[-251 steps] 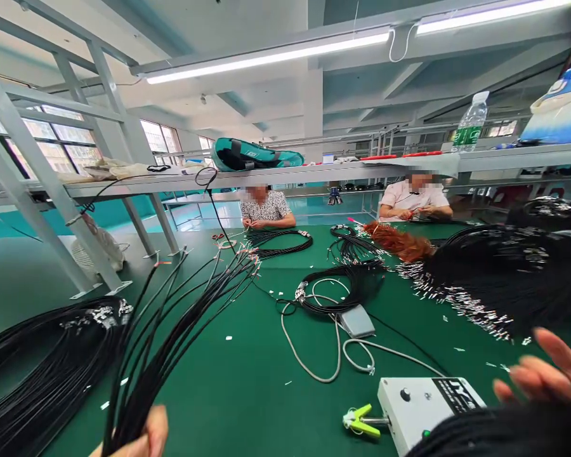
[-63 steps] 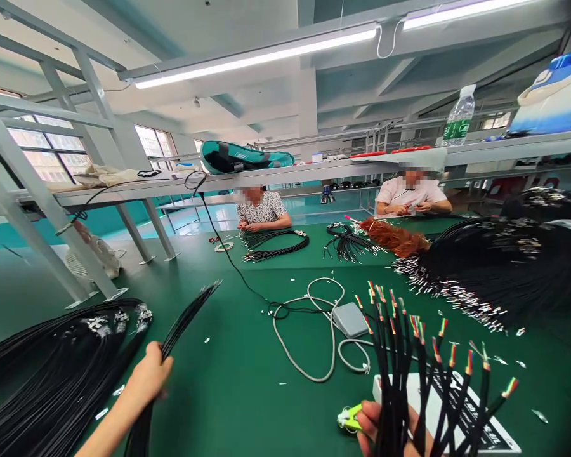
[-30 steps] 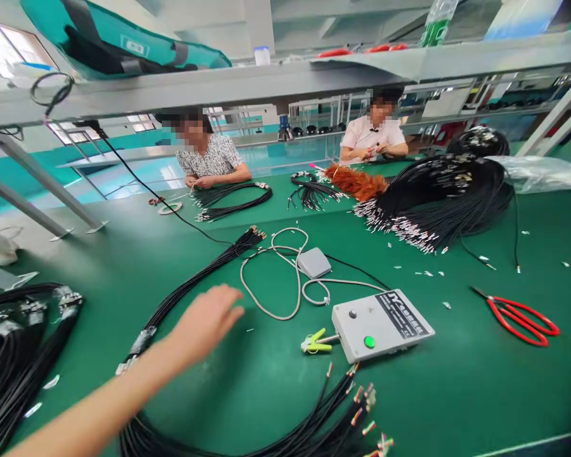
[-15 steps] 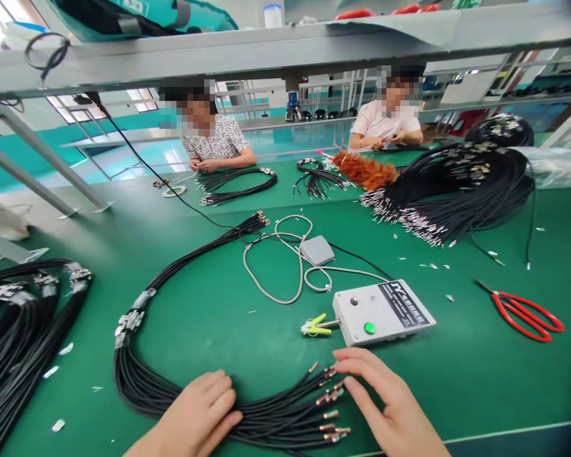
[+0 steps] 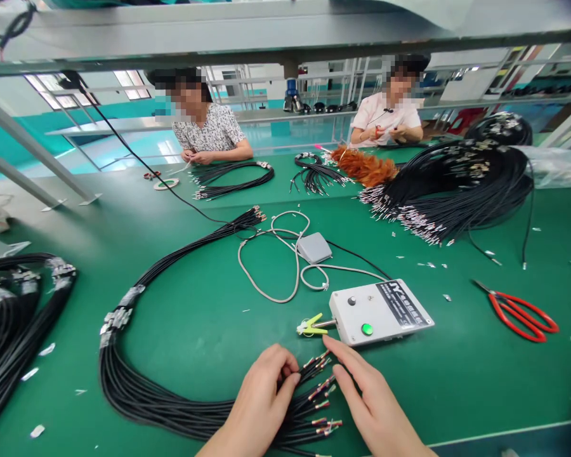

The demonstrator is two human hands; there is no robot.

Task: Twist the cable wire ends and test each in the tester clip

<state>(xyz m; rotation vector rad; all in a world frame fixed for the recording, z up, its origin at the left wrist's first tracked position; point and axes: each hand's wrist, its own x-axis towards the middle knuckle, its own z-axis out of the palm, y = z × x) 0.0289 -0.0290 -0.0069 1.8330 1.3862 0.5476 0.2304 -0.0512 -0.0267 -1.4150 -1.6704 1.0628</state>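
A bundle of black cables curves over the green table, its stripped ends showing small coloured wires. My left hand is closed on a few of these cables close to their ends, with thumb and fingers curled round them. Beside the wire tips is my right hand, thumb and fingers apart, its fingertips at the ends; whether they touch is unclear. Just beyond my hands sits a white box machine with a green button and a yellow-green clip on its shaft.
Red-handled scissors lie at right. A grey pedal with its cord rests behind the machine. More black cables are heaped at far right and left. Two people sit across the table, under a metal shelf. White scraps are scattered about.
My left hand has slid right along the bundle to near the wire ends and curled round some cables. My right hand has shifted slightly left. The view has tilted down slightly.
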